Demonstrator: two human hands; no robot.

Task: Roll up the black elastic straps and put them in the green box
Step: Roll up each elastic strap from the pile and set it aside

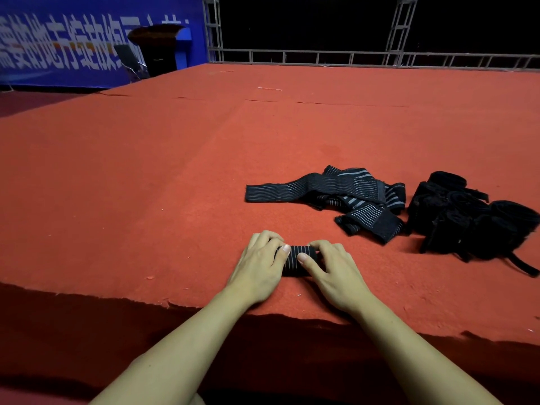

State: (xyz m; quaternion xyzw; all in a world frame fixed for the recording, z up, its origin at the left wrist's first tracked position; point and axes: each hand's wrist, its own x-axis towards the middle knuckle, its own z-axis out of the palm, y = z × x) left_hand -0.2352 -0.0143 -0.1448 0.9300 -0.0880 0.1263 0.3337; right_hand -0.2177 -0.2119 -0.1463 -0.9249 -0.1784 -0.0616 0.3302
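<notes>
Two hands at work: your left hand [258,266] and right hand [336,271] both grip one rolled strap [295,260] near the red carpet's [146,185] front edge. Loose striped straps [350,194] lie flat to the right. Just beyond, a dark heap [467,217], possibly rolled straps; too dim to tell.

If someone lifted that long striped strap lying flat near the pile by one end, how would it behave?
The long strap would probably droop limply, since it already lies flat with a soft bend. It looks thin, so likely light. Its far end runs into the tangle of straps, so it might drag others along.
</notes>
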